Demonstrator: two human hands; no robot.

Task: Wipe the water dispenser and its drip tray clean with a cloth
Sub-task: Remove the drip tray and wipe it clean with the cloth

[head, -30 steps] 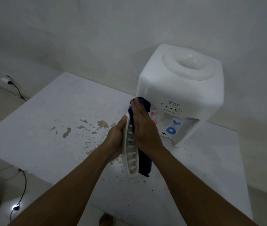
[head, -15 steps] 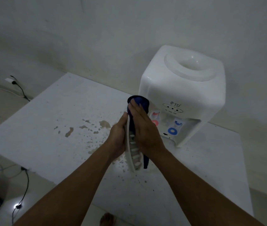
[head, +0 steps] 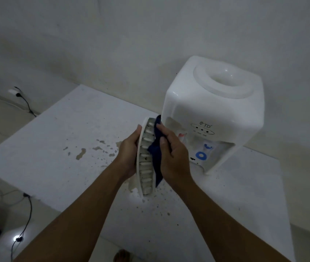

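We hold the drip tray (head: 145,159) on edge between our hands, above the tabletop (head: 56,148), its slotted grille facing the right hand. Our left hand (head: 128,156) grips the tray from behind, fingers curled over its rim. Our right hand (head: 173,156) is closed on the dark blue cloth (head: 155,150) and presses it against the grille; the cloth's ends show above and below that hand. Just beyond the right hand stands the white dispenser (head: 214,114) on the tabletop, upright, its red and blue taps partly hidden by the hand. Beyond the left hand, brownish spots (head: 80,153) mark the tabletop, and specks lie under the tray. A cable (head: 27,216) trails on the floor far left.
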